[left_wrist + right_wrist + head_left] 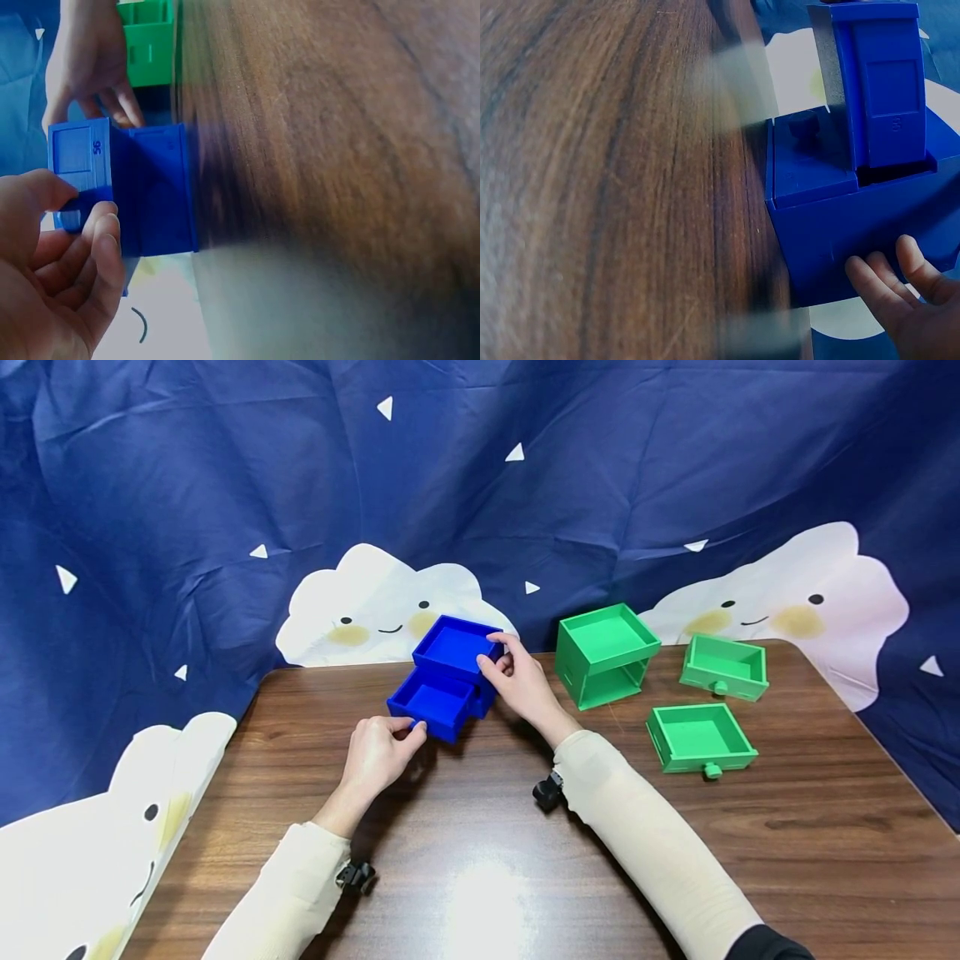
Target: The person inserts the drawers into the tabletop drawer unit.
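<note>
A pair of bare hands works a small blue cabinet near the far edge of a wooden desk, its upper drawer standing partway out toward 7 o'clock. The lower drawer sits in its bay beneath. Good handling here, it seems, means moving the upper drawer straight along its 7-to-1 o'clock line, level and without twist, while the cabinet is steadied against sliding or turning; a sideways tug on the knob could bind the drawer or tip its front down.

The left hand, at the drawer's 7 o'clock, pinches that knob between thumb and fingers, its forearm reaching in from 7 o'clock. The right hand, at the cabinet's 4 o'clock, grasps nothing outright: its fingers lie lightly bent against the side wall and top rim, apparently as a brace, though how firmly they press cannot be told. Its forearm comes in from between 4 and 5 o'clock.

At the blue unit's 3 o'clock stands a green cabinet, with one green drawer at its own 3 o'clock and a second green drawer at its 4.
</note>
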The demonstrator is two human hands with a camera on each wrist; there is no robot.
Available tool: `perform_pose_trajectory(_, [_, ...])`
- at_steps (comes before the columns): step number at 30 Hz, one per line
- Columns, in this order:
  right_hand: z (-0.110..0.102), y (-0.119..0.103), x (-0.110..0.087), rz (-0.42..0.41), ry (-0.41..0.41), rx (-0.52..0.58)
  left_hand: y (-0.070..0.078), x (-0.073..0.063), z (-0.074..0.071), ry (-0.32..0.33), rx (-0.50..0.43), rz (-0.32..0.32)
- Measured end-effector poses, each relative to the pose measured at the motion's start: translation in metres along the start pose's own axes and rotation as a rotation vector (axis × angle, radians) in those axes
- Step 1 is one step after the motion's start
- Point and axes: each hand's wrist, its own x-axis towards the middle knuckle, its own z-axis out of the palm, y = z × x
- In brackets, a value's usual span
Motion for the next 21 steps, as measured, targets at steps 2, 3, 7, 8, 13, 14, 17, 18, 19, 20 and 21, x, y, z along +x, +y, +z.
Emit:
perform_pose_trajectory(2, [0.0001, -0.0001, 0.0001, 0.002, -0.001, -0.001, 0.0008, 0.0003, -0.0002, 0.000, 0.000, 0.001])
perform_pose_trajectory(3, [0.0000, -0.0002, 0.0000, 0.002, -0.002, 0.000, 0.0011, 0.0004, -0.0003, -0.002, 0.001, 0.000])
perform_pose_trajectory(7, [-0.0003, -0.0004, -0.0004, 0.000, -0.004, 0.000, 0.0015, 0.0006, 0.0000, -0.005, 0.002, -0.006])
perform_pose_trajectory(8, [-0.0006, -0.0006, -0.0007, 0.000, -0.004, 0.003, 0.0015, 0.0008, 0.0001, -0.007, 0.001, -0.006])
perform_pose_trajectory(13, [-0.0008, 0.0001, -0.0016, 0.003, -0.007, 0.009, 0.0021, 0.0020, 0.0011, -0.007, -0.002, -0.005])
perform_pose_trajectory(14, [-0.0007, 0.0002, -0.0016, 0.003, -0.007, 0.009, 0.0023, 0.0022, 0.0012, -0.007, -0.002, -0.004])
perform_pose_trajectory(17, [-0.0002, 0.0004, -0.0014, -0.001, -0.007, 0.011, 0.0032, 0.0032, 0.0017, -0.003, -0.002, 0.001])
perform_pose_trajectory(18, [-0.0001, 0.0004, -0.0013, -0.003, -0.006, 0.011, 0.0032, 0.0035, 0.0022, -0.001, -0.001, 0.006])
perform_pose_trajectory(19, [0.0000, 0.0002, -0.0012, -0.005, -0.004, 0.011, 0.0032, 0.0038, 0.0026, 0.001, -0.001, 0.009])
perform_pose_trajectory(20, [-0.0001, -0.0001, -0.0011, -0.007, -0.002, 0.010, 0.0033, 0.0041, 0.0030, 0.002, -0.001, 0.012])
perform_pose_trajectory(21, [-0.0003, -0.0004, -0.0011, -0.008, 0.000, 0.008, 0.0033, 0.0044, 0.0034, 0.004, -0.003, 0.016])
